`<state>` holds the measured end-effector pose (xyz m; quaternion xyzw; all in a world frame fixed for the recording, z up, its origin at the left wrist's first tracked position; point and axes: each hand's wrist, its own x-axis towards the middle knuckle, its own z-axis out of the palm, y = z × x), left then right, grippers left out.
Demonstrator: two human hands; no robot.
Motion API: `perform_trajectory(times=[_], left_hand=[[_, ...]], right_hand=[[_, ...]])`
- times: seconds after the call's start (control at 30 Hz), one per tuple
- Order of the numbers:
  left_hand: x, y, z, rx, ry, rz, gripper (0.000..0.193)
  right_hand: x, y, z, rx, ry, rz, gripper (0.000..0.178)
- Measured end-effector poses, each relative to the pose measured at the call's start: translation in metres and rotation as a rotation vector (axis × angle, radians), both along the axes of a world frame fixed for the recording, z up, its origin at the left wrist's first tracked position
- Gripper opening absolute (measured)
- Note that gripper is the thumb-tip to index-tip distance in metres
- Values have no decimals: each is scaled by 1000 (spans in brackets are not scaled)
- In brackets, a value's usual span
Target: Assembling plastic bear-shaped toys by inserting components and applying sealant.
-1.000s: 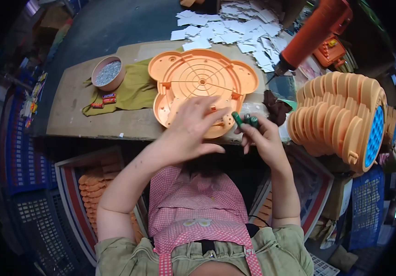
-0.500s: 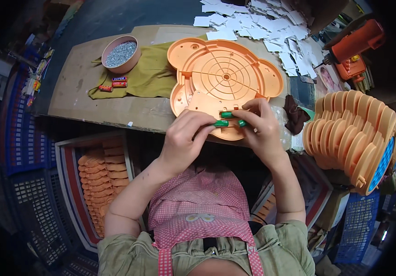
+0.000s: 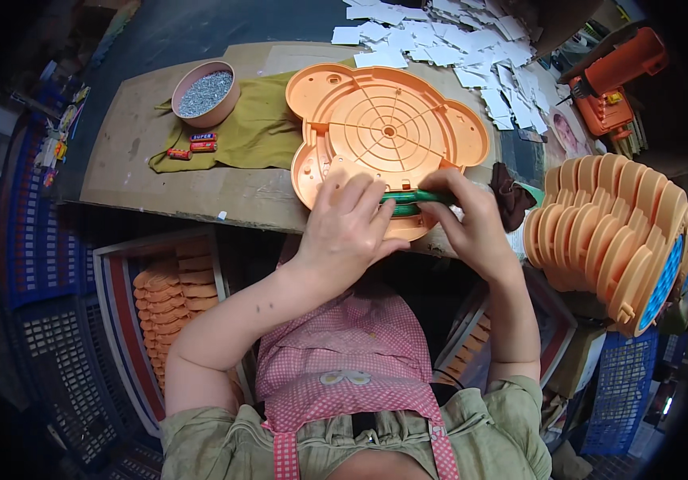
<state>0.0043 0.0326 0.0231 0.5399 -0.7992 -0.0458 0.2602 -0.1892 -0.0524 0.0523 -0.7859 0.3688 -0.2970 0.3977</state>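
Observation:
An orange plastic shell (image 3: 352, 120) with round lobes and a ribbed, ringed middle lies at the table's front edge. Two green batteries (image 3: 399, 210) lie side by side in the slot at its near end. My right hand (image 3: 472, 220) pinches a green battery at the slot's right end, thumb and forefinger closed on it. Flat across the shell's near left part rests my left hand (image 3: 348, 220), its fingers stretched out and its thumb apart. That hand's fingertips touch the slot's left end and hide part of it.
A bowl of small metal screws (image 3: 206, 94) stands on an olive cloth (image 3: 260, 124), near several red batteries (image 3: 203, 146). White cards (image 3: 448, 48) lie scattered at the back. To the right are an orange power screwdriver (image 3: 620, 68) and stacked orange shells (image 3: 608, 232); a crate (image 3: 132, 320) of orange parts sits below.
My left hand has let go of its green battery and spread flat over the shell. The batteries now lie lower in the slot. My right hand has stayed at the slot's right end.

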Motion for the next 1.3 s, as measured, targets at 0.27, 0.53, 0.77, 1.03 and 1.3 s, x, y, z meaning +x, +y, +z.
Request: perform_trajectory(times=[0.27, 0.53, 0.77, 1.03, 1.3], left_hand=[[24, 2, -10, -95, 20, -5, 61], [24, 2, -11, -91, 31, -11, 67], [27, -28, -9, -197, -110, -147, 82], [43, -12, 94, -323, 626, -81, 58], [69, -44, -14, 82, 1493, 343, 49]], right_hand=[[-8, 30, -10, -453, 223, 65, 34], [-11, 49, -26, -601, 287, 114, 43], [-19, 20, -30, -546, 308, 7, 50], [8, -21, -3, -393, -386, -359, 57], [-18, 10, -62, 58, -435, -437, 48]])
